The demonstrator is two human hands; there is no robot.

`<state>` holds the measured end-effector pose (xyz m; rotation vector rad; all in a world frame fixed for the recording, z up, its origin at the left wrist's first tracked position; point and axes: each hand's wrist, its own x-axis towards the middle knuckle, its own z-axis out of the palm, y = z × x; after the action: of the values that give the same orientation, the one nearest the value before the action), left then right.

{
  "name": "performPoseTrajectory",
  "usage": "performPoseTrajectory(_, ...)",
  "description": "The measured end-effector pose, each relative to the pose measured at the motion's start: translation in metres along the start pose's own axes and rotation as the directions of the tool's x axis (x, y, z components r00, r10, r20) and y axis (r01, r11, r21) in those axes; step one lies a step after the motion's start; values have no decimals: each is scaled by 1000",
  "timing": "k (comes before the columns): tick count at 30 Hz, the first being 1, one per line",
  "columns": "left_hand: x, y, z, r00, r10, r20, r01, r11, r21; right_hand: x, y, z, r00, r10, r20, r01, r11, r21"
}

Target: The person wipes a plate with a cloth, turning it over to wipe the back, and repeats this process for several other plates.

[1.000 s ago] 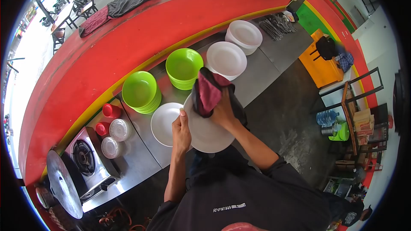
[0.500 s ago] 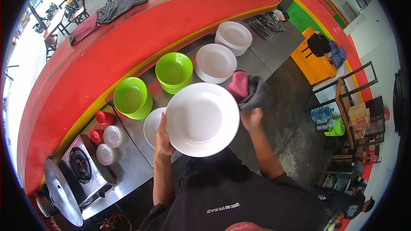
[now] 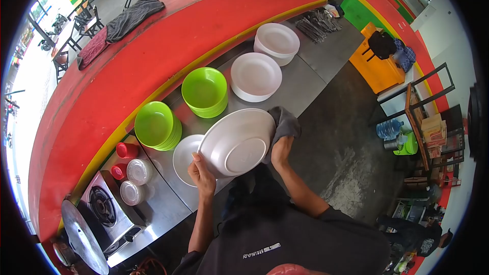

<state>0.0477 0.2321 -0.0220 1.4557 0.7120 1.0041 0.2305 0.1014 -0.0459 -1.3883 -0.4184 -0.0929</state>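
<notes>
My left hand (image 3: 202,175) grips the left rim of a shallow white bowl (image 3: 224,145), which is tilted so its underside and foot ring face me. A dark grey cloth (image 3: 285,125) is bunched in my right hand (image 3: 281,152) and pressed against the bowl's right rim. Beneath the bowl's left side, another white bowl (image 3: 184,160) lies on the steel counter, partly covered. Beyond are two stacks of green bowls, one on the left (image 3: 158,125) and one on the right (image 3: 205,91), then a near white stack (image 3: 256,77) and a far white stack (image 3: 276,43).
On the left of the steel counter (image 3: 170,173) stand a gas stove (image 3: 104,206), red cups (image 3: 126,149) and clear-lidded tubs (image 3: 138,172). Cutlery (image 3: 318,24) lies at the far end. A red wall (image 3: 102,107) runs behind. Another person (image 3: 420,237) is at lower right.
The white bowl has turned from showing its inside to showing its underside. My right hand has brought the cloth down and left onto the rim.
</notes>
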Motion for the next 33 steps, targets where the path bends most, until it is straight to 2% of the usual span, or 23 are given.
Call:
performPoseTrajectory(2,2,0,3,997,-58,-45,57,998,-17,-1,-9,0,959,-208,190,243,953,-182)
performPoseTrajectory(5,2,2,5,989,-140,-55,138,990,-37,-4,-23,-7,767,-355,535,564,770,-298)
performPoseTrajectory(6,4,9,11,987,-155,-42,153,987,-38,0,-34,-2,695,-323,642,609,739,-288)
performPoseTrajectory(7,6,14,14,985,-168,-29,166,985,-43,-1,-56,7,675,-315,667,631,715,-301)
performPoseTrajectory(9,6,12,19,976,-196,97,199,980,-21,-3,-95,27,632,-295,717,676,663,-322)
performPoseTrajectory(10,4,4,25,994,-4,112,2,1000,13,-6,-91,29,584,-297,755,698,659,-280)
performPoseTrajectory(11,1,-4,29,974,187,130,-194,980,44,-9,-81,30,533,-298,792,717,657,-235)
performPoseTrajectory(12,2,-2,31,982,138,129,-141,990,19,-9,-79,31,477,-300,826,734,653,-186)
performPoseTrajectory(15,3,9,27,991,-23,133,26,1000,-18,14,-79,27,486,-324,811,740,647,-185)
performPoseTrajectory(17,12,22,13,983,-131,132,132,991,-1,28,-83,28,592,-315,742,652,728,-211)
performPoseTrajectory(19,16,35,13,991,-129,20,130,989,-77,34,-65,23,701,-247,669,497,842,-210)
performPoseTrajectory(21,19,46,20,982,-135,-132,111,978,-178,16,-25,11,702,-374,606,570,805,-164)
performPoseTrajectory(22,19,42,16,973,-183,-143,150,966,-212,3,-15,6,698,-435,569,605,783,-144)
performPoseTrajectory(23,21,43,17,959,-207,-195,153,954,-258,-7,-20,5,709,-393,585,576,802,-158)
performPoseTrajectory(25,26,49,23,918,-268,-292,158,924,-349,-41,-13,-5,659,-392,642,631,753,-187)
performPoseTrajectory(27,36,67,44,810,-404,-426,146,842,-520,-67,-7,-14,582,-366,726,676,714,-182)
performPoseTrajectory(29,34,67,51,769,-470,-434,206,824,-528,-76,-29,-13,538,-232,810,596,785,-171)
performPoseTrajectory(32,21,42,49,838,-501,-217,432,851,-298,-74,-59,1,408,-104,907,609,771,-185)
performPoseTrajectory(33,20,56,55,909,-376,-179,349,923,-164,-69,-58,6,393,-135,910,631,759,-160)
